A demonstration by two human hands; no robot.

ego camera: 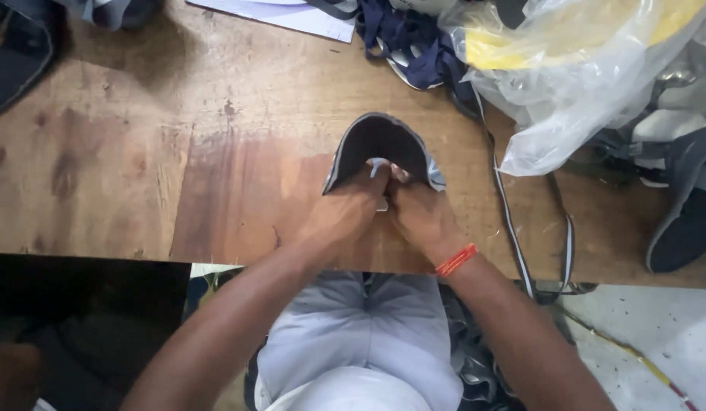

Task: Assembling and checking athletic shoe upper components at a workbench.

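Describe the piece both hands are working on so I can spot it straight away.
On the wooden table, near its front edge at the middle, lies a curved grey fabric piece shaped like an arch. The left hand and right hand pinch its lower edge. Unlike the navy straps and clear plastic bag behind, it lies alone.

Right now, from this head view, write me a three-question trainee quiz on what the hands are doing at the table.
1. True or false: both hands grip the curved grey shoe upper piece at its open end.
2. Which wrist wears the orange thread band? A) left B) right C) neither
3. Fill in: the clear plastic bag with yellow inside lies at the table's far ____ side.

Key
1. True: the left hand and right hand meet at the piece, which rests on the wooden table.
2. B
3. right
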